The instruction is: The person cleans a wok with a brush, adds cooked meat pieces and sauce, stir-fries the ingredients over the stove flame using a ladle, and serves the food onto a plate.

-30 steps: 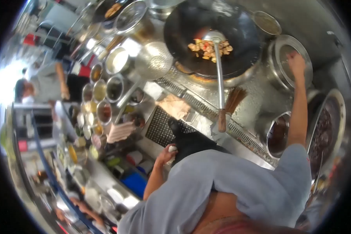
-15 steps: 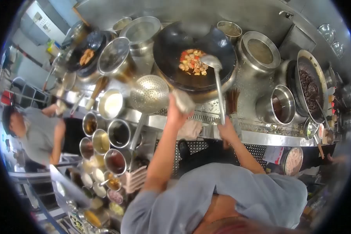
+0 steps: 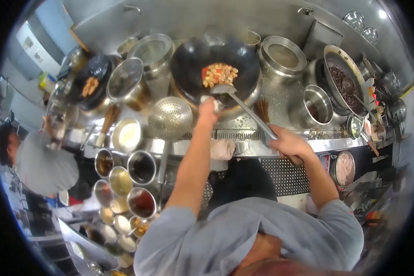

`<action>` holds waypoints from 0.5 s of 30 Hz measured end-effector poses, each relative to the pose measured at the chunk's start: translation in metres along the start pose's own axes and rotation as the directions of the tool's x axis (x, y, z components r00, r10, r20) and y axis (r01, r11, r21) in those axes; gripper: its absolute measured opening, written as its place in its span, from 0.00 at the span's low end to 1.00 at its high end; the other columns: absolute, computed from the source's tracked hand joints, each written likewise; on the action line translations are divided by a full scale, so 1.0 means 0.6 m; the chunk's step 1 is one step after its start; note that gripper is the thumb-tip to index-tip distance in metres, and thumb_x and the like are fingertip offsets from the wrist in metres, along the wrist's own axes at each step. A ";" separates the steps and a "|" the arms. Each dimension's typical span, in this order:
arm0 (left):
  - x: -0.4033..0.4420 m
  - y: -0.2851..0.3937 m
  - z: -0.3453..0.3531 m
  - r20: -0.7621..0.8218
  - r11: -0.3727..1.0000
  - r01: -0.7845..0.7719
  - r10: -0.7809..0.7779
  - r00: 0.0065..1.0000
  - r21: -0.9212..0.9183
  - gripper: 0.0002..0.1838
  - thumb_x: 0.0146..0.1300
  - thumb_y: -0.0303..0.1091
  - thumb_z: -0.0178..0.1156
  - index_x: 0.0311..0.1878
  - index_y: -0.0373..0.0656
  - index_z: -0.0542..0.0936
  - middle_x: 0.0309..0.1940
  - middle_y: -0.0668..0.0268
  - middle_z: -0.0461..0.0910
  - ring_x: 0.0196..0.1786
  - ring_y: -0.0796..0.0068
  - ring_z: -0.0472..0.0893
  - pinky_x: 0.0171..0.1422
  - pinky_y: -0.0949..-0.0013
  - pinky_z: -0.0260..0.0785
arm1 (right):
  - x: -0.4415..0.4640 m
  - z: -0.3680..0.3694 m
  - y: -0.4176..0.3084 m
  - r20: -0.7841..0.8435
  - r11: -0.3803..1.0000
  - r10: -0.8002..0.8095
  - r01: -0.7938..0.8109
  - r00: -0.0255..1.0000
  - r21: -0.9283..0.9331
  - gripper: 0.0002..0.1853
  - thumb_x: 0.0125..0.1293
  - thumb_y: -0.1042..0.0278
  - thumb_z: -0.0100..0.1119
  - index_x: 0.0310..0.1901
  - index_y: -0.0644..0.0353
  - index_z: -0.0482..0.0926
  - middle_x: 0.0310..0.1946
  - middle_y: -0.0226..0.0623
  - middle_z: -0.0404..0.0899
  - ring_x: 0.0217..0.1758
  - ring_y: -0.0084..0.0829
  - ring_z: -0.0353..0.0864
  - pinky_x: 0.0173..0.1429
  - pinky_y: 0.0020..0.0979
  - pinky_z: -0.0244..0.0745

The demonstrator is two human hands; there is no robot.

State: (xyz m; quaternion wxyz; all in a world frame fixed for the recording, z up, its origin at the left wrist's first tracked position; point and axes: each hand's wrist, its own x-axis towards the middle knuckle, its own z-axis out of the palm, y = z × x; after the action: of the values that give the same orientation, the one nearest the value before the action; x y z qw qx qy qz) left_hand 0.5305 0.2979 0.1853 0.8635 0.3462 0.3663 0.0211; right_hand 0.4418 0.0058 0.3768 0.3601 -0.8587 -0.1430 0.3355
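Note:
A black wok holds diced food with red pieces among pale brown ones. My left hand is closed round a whitish folded cloth at the wok's near rim. Its fingers are partly hidden by the cloth. My right hand grips the handle of a metal ladle, wooden end towards me. The ladle slants up to the left, its bowl over the wok's near side, just short of the food. A second pale cloth lies on the counter edge below my left hand.
A perforated strainer rests left of the wok, above several sauce pots. A bamboo brush and a steel pot stand right. Farther right sits a pan of dark food. A co-worker stands at left.
My left hand has brought the cloth up against the wok's near rim. The ladle has swung from the food towards the near side, its handle now slanting right. The food has shifted in the wok.

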 end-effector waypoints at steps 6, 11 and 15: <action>-0.154 -0.003 0.039 0.080 0.992 -0.026 0.037 0.996 -0.124 0.07 0.60 0.34 0.54 0.41 0.49 0.73 0.33 0.67 0.76 0.31 0.70 0.74 0.38 0.63 0.67 | 0.046 -0.045 -0.043 0.054 0.967 0.016 -0.002 0.998 -0.254 0.26 0.60 0.64 0.54 0.61 0.62 0.67 0.25 0.37 0.77 0.18 0.27 0.75 0.25 0.30 0.72; -0.148 -0.107 -0.034 -0.002 0.997 -0.041 0.041 0.999 -0.068 0.11 0.61 0.27 0.51 0.48 0.44 0.72 0.35 0.62 0.76 0.36 0.68 0.79 0.33 0.64 0.76 | 0.164 0.000 -0.028 -0.193 0.929 -0.138 0.059 0.971 -0.366 0.23 0.60 0.68 0.52 0.56 0.69 0.66 0.24 0.48 0.79 0.22 0.34 0.79 0.31 0.39 0.74; -0.209 -0.106 -0.045 -0.001 0.991 -0.088 0.089 0.996 -0.100 0.11 0.60 0.27 0.51 0.46 0.42 0.73 0.35 0.62 0.77 0.36 0.68 0.80 0.32 0.61 0.73 | 0.062 -0.027 -0.083 -0.166 0.978 -0.095 0.061 0.981 -0.198 0.27 0.61 0.67 0.50 0.61 0.69 0.64 0.24 0.47 0.78 0.22 0.32 0.79 0.29 0.37 0.74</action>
State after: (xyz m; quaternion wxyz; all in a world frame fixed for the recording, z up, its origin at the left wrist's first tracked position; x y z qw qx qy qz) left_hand 0.4078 0.2290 0.2104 0.8785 0.3186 0.3476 0.0770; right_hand 0.4802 0.0506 0.4033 0.2998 -0.9092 -0.1763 0.2289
